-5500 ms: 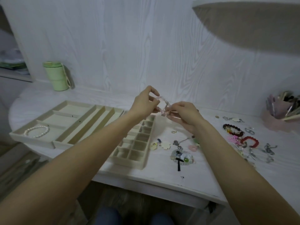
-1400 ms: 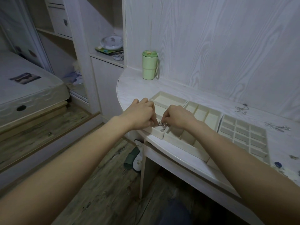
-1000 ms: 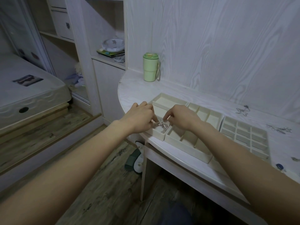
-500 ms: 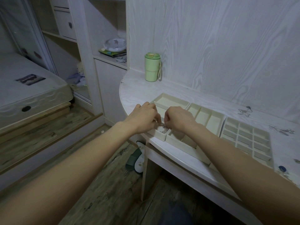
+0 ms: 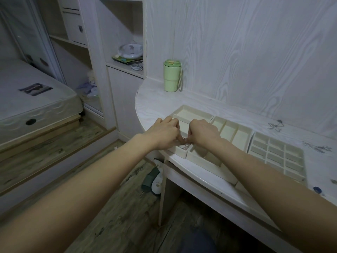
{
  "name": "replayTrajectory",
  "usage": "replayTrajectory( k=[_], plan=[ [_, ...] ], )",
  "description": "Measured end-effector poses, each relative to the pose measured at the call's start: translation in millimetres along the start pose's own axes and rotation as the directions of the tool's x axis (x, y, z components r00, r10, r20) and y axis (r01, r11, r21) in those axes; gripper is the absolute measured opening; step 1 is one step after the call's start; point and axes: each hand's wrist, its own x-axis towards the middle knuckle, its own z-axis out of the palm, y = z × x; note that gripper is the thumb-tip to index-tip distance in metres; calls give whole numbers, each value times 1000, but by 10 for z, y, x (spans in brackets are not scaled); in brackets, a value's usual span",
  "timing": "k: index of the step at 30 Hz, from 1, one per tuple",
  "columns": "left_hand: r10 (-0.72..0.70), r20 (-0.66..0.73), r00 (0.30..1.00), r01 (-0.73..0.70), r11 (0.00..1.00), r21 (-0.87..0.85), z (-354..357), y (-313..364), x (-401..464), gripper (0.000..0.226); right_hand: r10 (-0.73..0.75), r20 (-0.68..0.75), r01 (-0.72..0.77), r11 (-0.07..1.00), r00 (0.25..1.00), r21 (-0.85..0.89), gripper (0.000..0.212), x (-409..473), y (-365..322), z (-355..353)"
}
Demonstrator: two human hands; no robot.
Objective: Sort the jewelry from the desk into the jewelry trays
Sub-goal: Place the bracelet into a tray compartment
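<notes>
1. Both hands are meeting over the near-left corner of the big jewelry tray (image 5: 193,114). The left hand (image 5: 164,133) and the right hand (image 5: 203,133) are each curling their fingers (image 5: 180,137) around a small shiny bracelet (image 5: 185,146), pinching it together.
2. The bracelet is hanging just inside the corner box of that tray, right at the edge of the tabletop (image 5: 155,105).
3. I think it could be slipping out. That corner is sitting very close to the round edge, so a drop could be sending the bracelet down to the wood floor (image 5: 118,216).
4. I think the beads could also be catching on the tray wall, or tangling, if the fingers are letting go unevenly.
5. The hands are hiding most of the box, so I cannot tell what else is lying in it.
6. The small-box tray (image 5: 275,157) is sitting at 3 o'clock from the hands. More chains (image 5: 275,125) are lying at 2 o'clock.
7. A green cup (image 5: 171,75) is standing at 12 o'clock by the wall.
8. A bed (image 5: 32,99) is sitting at 9 o'clock. Shelves (image 5: 125,66) are standing at 11 o'clock. A slipper (image 5: 156,181) is lying under the tabletop.
</notes>
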Motion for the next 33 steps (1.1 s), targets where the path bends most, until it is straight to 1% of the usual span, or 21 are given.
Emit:
replayTrajectory(
  k=[3, 6, 9, 11, 12, 14, 15, 17, 20, 22, 25, 27, 30, 33],
  plan=[
    [4, 2, 1000, -5, 1000, 21, -27, 9, -24, 35, 1, -12, -1, 1000, 1000, -23, 22, -12, -44, 1],
    [12, -5, 1000, -12, 999, 34, -10, 24, -11, 33, 41, -6, -41, 999, 999, 31, 17, -3, -18, -17],
    [-3, -61, 998, 0, 999, -54, 32, 12, 21, 33, 61, -1, -60, 994, 998, 92, 13, 16, 42, -50],
    [-52, -120, 991, 37, 991, -127, 36, -33, 37, 28, 54, 3, -55, 993, 999, 105, 11, 18, 67, -61],
    [-74, -127, 989, 57, 989, -137, 29, -58, 46, 26, 51, 12, -52, 992, 999, 111, 11, 14, 66, -64],
    [-92, -101, 991, 79, 989, -123, 8, -92, 68, 23, 53, 49, -58, 991, 997, 117, 20, -14, 35, -69],
    [-89, -85, 992, 79, 990, -113, -6, -100, 81, 23, 48, 67, -56, 991, 997, 122, 19, -25, 12, -69],
    [-84, -61, 995, 77, 992, -105, -25, -106, 106, 27, 19, 98, -31, 992, 995, 125, 6, -28, -10, -57],
    [-99, -31, 995, 94, 987, -127, -22, -152, 138, 32, -8, 141, -7, 994, 990, 106, 11, -30, -27, -50],
    [-112, -21, 993, 107, 980, -165, -21, -186, 138, 34, -10, 161, -6, 995, 987, 95, 9, -19, -26, -58],
    [-106, -10, 994, 100, 964, -245, -37, -214, 97, 45, -23, 162, 8, 995, 986, 95, 11, -2, -22, -67],
    [-91, -7, 996, 87, 969, -231, -47, -220, 47, 47, -28, 149, 15, 996, 988, 89, 15, -4, -16, -62],
    [-83, 13, 996, 84, 978, -190, -55, -210, -4, 46, -22, 142, 10, 997, 990, 83, 14, -12, -8, -37],
    [-91, 21, 996, 93, 976, -198, -64, -176, -12, 43, -28, 114, 14, 992, 993, 121, 19, -24, -3, -26]
  ],
)
